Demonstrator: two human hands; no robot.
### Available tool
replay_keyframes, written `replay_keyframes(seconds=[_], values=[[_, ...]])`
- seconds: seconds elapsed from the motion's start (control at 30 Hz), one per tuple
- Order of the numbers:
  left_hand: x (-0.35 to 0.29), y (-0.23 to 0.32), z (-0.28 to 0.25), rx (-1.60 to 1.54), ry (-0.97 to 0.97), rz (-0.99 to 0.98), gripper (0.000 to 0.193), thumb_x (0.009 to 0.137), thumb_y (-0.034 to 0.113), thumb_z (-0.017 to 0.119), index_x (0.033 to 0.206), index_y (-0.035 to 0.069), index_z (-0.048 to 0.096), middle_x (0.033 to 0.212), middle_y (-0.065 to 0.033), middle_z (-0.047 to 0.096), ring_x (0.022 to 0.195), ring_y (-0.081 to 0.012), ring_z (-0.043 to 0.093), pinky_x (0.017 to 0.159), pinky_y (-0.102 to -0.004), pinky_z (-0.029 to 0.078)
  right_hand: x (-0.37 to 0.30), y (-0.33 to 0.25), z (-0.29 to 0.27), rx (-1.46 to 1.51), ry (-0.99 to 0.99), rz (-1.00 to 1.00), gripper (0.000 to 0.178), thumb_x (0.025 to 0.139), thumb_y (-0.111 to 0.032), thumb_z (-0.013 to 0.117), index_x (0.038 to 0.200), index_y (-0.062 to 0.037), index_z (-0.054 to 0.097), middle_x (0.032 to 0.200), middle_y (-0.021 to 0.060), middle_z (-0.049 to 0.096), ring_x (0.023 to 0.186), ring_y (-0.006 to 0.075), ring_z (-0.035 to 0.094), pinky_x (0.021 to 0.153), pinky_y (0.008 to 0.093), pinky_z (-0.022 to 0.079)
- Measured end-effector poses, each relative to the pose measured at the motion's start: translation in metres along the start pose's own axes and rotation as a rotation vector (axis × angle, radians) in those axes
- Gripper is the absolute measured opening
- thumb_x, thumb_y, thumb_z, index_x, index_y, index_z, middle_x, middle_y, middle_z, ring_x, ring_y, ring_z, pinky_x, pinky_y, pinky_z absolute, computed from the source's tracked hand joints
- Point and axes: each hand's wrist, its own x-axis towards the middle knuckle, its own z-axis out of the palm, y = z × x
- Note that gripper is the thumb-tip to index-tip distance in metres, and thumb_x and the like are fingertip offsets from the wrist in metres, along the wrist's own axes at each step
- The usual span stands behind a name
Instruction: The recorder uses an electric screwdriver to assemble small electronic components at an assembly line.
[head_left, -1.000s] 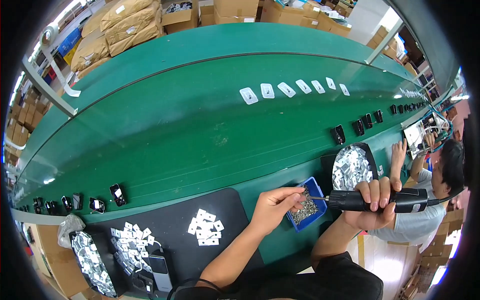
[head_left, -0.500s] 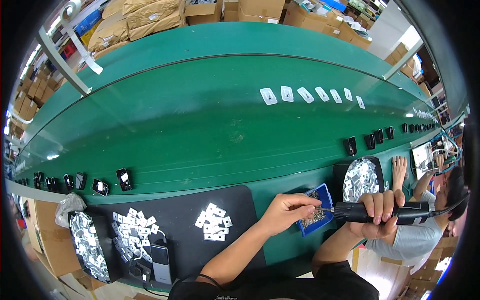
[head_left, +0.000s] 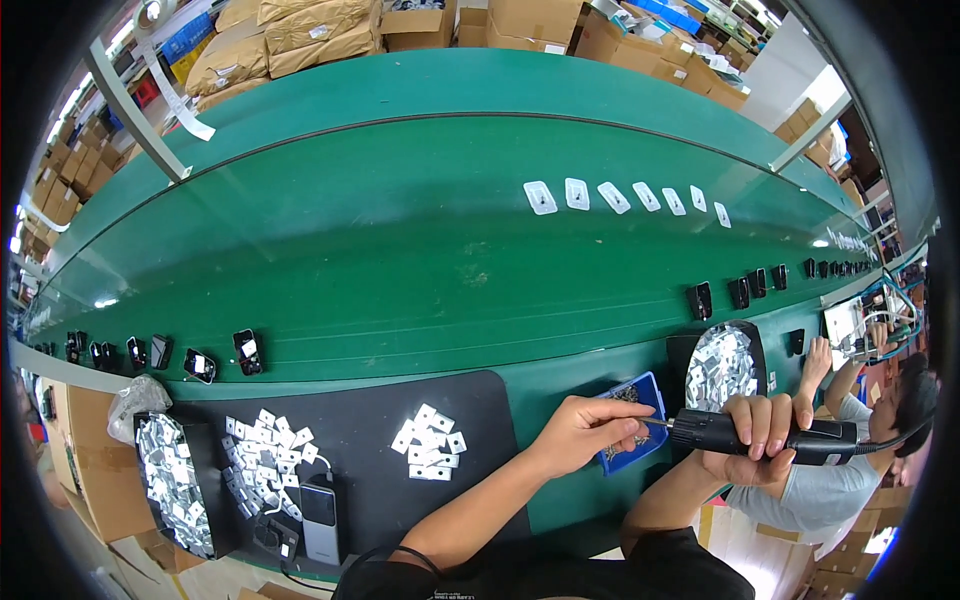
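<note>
My right hand (head_left: 760, 440) is wrapped round a black corded electric screwdriver (head_left: 700, 430), held level with its bit pointing left. The fingers of my left hand (head_left: 590, 435) are pinched together at the bit's tip; anything between them is too small to make out. Just behind and below the left fingertips is a blue tray (head_left: 650, 387) of small loose screws (head_left: 627, 394), partly covered by that hand. Beyond the screwdriver stands a black bin (head_left: 682, 350) filled with small silvery-white plates (head_left: 722, 368).
A black mat (head_left: 370, 400) at left carries two piles of white plates (head_left: 430, 440), a grey power bank (head_left: 320, 520) and another filled bin (head_left: 175, 485). Black housings (head_left: 248, 352) and clear trays (head_left: 540, 197) line the green bench. A co-worker's hand (head_left: 815, 365) is at right.
My left fingertips have shifted slightly right along the bit. The screwdriver stays nearly in place. The co-worker's hand has drawn nearer, and a black piece now shows on the bench beside it.
</note>
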Motion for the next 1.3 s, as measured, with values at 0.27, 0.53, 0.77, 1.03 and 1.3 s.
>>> replay_keyframes(seconds=[0.27,0.53,0.77,1.03,1.3], values=[[-0.004,0.025,0.0,0.508,-0.126,0.269,0.024,0.085,0.001,0.05,0.107,0.001,0.059,0.084,-0.011,0.064,0.07,-0.0134,0.062,0.064,-0.0253,0.05,0.002,-0.003,-0.004,0.074,-0.017,0.055,0.033,0.076,-0.009,0.066,0.097,-0.0109,0.041,0.066,-0.0024,0.049,0.056,0.0068,0.051,0.055,0.0212,0.043],[-0.007,0.017,0.001,0.234,-0.017,0.078,0.027,0.085,0.003,0.05,0.112,0.001,0.049,0.088,-0.0105,0.065,0.074,-0.0128,0.062,0.066,-0.0252,0.049,0.001,0.001,0.0,0.029,-0.001,0.026,0.033,0.075,-0.009,0.067,0.097,-0.0108,0.042,0.066,-0.0022,0.05,0.055,0.0075,0.052,0.055,0.0218,0.044],[-0.004,0.003,0.001,0.031,0.019,0.077,0.014,0.087,0.007,0.053,0.097,-0.002,0.052,0.083,-0.012,0.064,0.07,-0.0136,0.061,0.06,-0.0245,0.049,0.001,0.001,0.002,0.018,-0.041,-0.008,0.032,0.075,-0.009,0.067,0.096,-0.011,0.043,0.066,-0.0017,0.051,0.055,0.0077,0.052,0.055,0.022,0.044],[-0.005,0.006,0.002,0.066,0.028,-0.002,0.011,0.086,0.007,0.053,0.091,-0.002,0.056,0.082,-0.0141,0.064,0.065,-0.0144,0.061,0.056,-0.0242,0.049,0.0,0.007,0.003,0.039,-0.096,-0.035,0.042,0.073,-0.016,0.072,0.1,-0.0107,0.041,0.069,-0.0002,0.052,0.057,0.0093,0.052,0.053,0.0217,0.045],[-0.004,0.004,0.002,-0.092,0.093,0.037,0.014,0.085,0.007,0.054,0.096,-0.002,0.059,0.084,-0.0092,0.063,0.071,-0.0106,0.059,0.063,-0.0223,0.047,0.001,0.003,0.008,0.022,-0.052,-0.115,0.038,0.073,-0.013,0.07,0.099,-0.011,0.042,0.067,-0.0014,0.049,0.057,0.0074,0.05,0.054,0.0202,0.044]])
